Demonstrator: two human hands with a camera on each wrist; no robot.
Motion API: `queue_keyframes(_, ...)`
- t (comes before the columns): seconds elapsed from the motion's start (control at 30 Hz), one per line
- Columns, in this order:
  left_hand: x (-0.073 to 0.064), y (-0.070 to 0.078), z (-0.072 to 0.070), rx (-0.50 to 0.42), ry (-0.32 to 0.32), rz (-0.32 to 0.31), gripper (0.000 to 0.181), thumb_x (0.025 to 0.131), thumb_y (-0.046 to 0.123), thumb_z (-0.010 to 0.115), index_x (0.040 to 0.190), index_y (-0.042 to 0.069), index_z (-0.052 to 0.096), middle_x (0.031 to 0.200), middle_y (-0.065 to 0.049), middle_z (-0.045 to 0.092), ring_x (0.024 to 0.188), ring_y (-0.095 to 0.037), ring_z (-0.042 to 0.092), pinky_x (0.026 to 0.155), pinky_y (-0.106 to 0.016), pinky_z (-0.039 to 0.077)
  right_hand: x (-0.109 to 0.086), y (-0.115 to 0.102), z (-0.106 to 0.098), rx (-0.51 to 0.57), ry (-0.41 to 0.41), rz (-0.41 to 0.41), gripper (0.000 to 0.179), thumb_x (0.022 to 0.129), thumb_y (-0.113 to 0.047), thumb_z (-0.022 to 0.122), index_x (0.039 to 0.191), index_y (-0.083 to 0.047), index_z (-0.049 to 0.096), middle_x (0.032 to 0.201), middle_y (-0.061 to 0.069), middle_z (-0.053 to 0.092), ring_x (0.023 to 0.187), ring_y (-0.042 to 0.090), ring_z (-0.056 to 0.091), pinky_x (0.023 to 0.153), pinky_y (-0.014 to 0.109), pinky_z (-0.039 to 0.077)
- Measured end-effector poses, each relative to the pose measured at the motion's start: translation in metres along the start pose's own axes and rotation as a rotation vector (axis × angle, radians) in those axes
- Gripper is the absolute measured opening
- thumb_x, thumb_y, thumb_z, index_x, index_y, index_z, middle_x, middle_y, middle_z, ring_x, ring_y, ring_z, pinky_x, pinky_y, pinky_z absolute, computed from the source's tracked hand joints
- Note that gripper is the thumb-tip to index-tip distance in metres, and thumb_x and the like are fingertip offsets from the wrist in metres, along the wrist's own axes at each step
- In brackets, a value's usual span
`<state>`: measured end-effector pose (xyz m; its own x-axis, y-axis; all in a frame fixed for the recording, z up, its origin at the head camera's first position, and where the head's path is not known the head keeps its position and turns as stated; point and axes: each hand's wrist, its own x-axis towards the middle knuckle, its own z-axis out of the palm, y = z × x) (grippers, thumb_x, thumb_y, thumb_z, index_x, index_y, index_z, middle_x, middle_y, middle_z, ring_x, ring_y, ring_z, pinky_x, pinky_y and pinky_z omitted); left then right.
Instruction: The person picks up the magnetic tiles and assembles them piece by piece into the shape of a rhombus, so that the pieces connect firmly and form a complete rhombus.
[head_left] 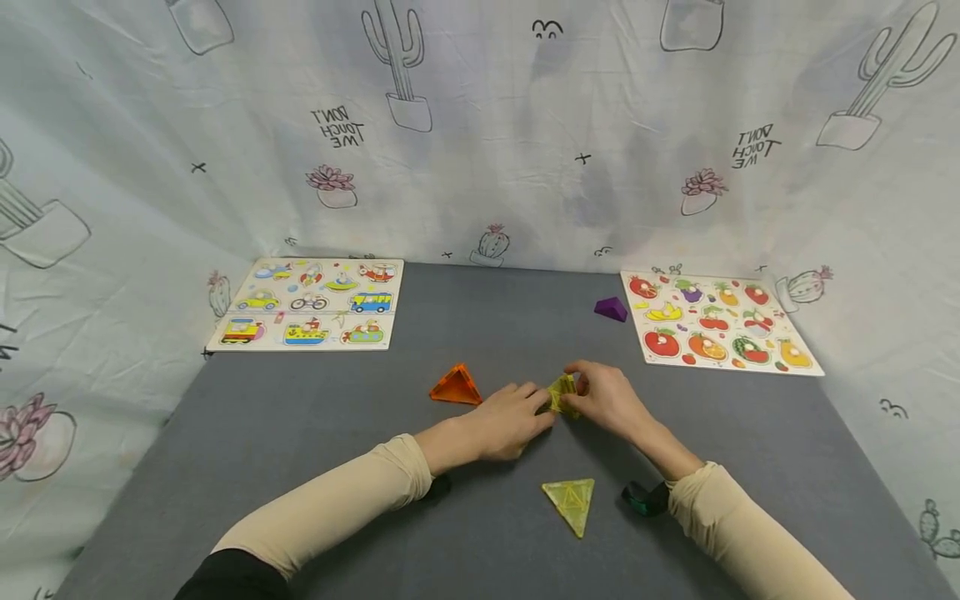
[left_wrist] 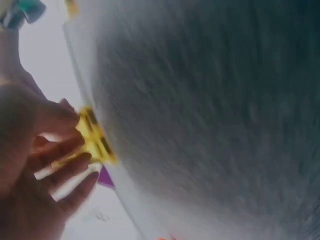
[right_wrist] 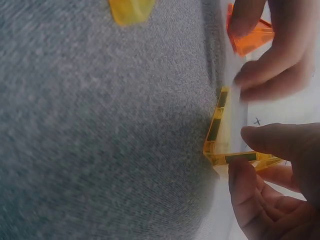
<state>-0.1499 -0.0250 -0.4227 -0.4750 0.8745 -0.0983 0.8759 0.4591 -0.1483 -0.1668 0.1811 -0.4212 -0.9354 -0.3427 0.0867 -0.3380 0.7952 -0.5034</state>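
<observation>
My right hand point(head_left: 611, 400) pinches a yellow translucent magnetic tile point(right_wrist: 241, 158) between thumb and fingers. A second yellow tile point(right_wrist: 217, 122) meets it at an angle, standing up off the table, with dark strips along the edges. Close on the other side is my left hand point(head_left: 506, 421), its fingers extended toward the tiles; in the right wrist view its fingertips point(right_wrist: 245, 77) show a gap from them. Just beyond the left hand stands an orange tile piece point(head_left: 456, 386) with raised sides. A flat yellow triangle tile point(head_left: 572, 502) lies nearer to me, between the forearms.
A purple tile piece point(head_left: 611, 309) sits at the back right, beside a fruit puzzle board point(head_left: 723, 325). A vehicle puzzle board point(head_left: 303, 304) lies at the back left. The grey table point(head_left: 360, 533) ends at a printed white curtain point(head_left: 480, 133).
</observation>
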Motion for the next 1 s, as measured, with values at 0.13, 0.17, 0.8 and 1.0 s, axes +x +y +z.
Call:
queue_keyframes(0.13,-0.001,0.016,-0.005,-0.015,0.033,0.223,0.033,0.103,0.027,0.048,0.135,0.031,0.056,0.140,0.006,0.051,0.124,-0.012,0.051,0.095,-0.027,0.048,-0.001,0.004,-0.001,-0.007,0.001,-0.004,0.038,0.082,-0.015,0.077,0.115,0.001,0.067,0.075,0.005,0.064,0.056,0.008,0.048,0.051,0.024,0.040)
queue_keyframes(0.17,-0.001,0.021,-0.006,-0.030,0.017,0.279,0.035,0.104,0.028,0.047,0.137,0.033,0.054,0.143,0.007,0.050,0.127,-0.012,0.049,0.096,-0.027,0.048,-0.001,0.005,-0.001,-0.009,0.004,-0.006,0.038,0.082,-0.015,0.077,0.115,0.001,0.067,0.075,0.005,0.063,0.056,0.008,0.048,0.051,0.024,0.040)
queue_keyframes(0.8,-0.021,0.010,0.004,-0.020,0.080,0.089,0.028,0.090,0.051,0.062,0.103,0.027,0.066,0.115,0.006,0.059,0.095,-0.009,0.056,0.075,-0.021,0.047,-0.003,0.018,-0.007,-0.125,0.063,-0.010,0.036,0.075,-0.003,0.070,0.110,0.000,0.069,0.096,0.017,0.071,0.066,0.016,0.053,0.055,0.029,0.041)
queue_keyframes(1.0,-0.020,-0.007,0.011,-0.147,0.104,-0.082,0.026,0.089,0.042,0.068,0.102,0.019,0.063,0.114,-0.002,0.058,0.093,-0.016,0.055,0.076,-0.024,0.049,-0.002,0.021,-0.011,-0.112,0.034,-0.019,0.024,0.078,-0.006,0.072,0.101,0.001,0.070,0.084,0.013,0.069,0.066,0.015,0.054,0.055,0.029,0.043)
